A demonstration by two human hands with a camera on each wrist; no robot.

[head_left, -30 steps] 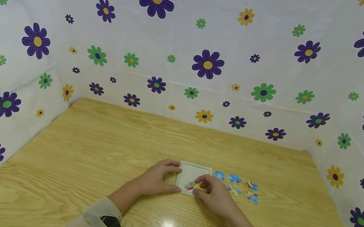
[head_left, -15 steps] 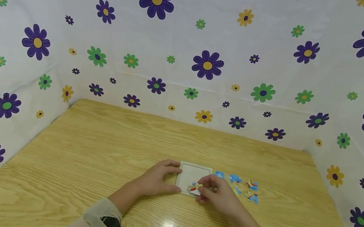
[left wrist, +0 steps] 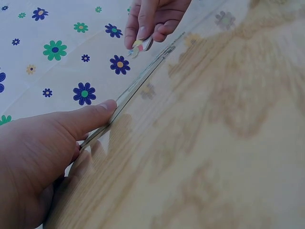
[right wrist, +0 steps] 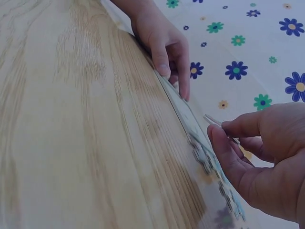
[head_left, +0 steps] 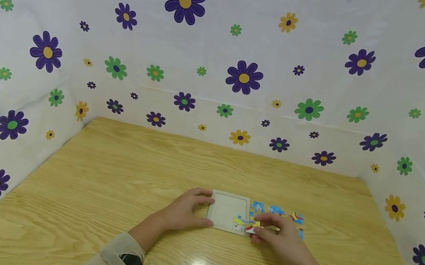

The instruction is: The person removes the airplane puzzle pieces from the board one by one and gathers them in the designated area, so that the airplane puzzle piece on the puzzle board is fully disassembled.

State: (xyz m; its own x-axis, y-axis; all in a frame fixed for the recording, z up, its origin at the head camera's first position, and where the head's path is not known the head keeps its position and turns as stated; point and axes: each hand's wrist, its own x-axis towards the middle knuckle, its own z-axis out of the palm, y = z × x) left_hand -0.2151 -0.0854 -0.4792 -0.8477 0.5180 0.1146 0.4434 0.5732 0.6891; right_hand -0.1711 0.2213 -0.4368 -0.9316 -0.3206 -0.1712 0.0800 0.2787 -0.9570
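In the head view, my left hand (head_left: 189,210) grips the left side of a shallow, light-coloured puzzle tray (head_left: 223,209), its thumb at the near corner and fingers at the far one. The left wrist view has the thumb (left wrist: 102,110) on the tray's edge. My right hand (head_left: 281,234) pinches a puzzle piece (head_left: 252,228) with red, yellow and white on it, over the tray's right edge. It appears raised and tilted in the right wrist view. Yellow and blue puzzle artwork (head_left: 239,221) overlaps the tray's near right corner, just left of the fingertips.
Several blue, yellow and red puzzle pieces lie on the wooden table (head_left: 129,166) right of the tray, including a blue piece (head_left: 276,210) and a red-and-yellow one (head_left: 296,217). My right hand hides some. A flower-patterned cloth (head_left: 208,49) stands around the back and sides.
My right hand has moved right with the pinched puzzle piece, from over the tray's near middle to its right edge. The left hand keeps its hold on the tray.
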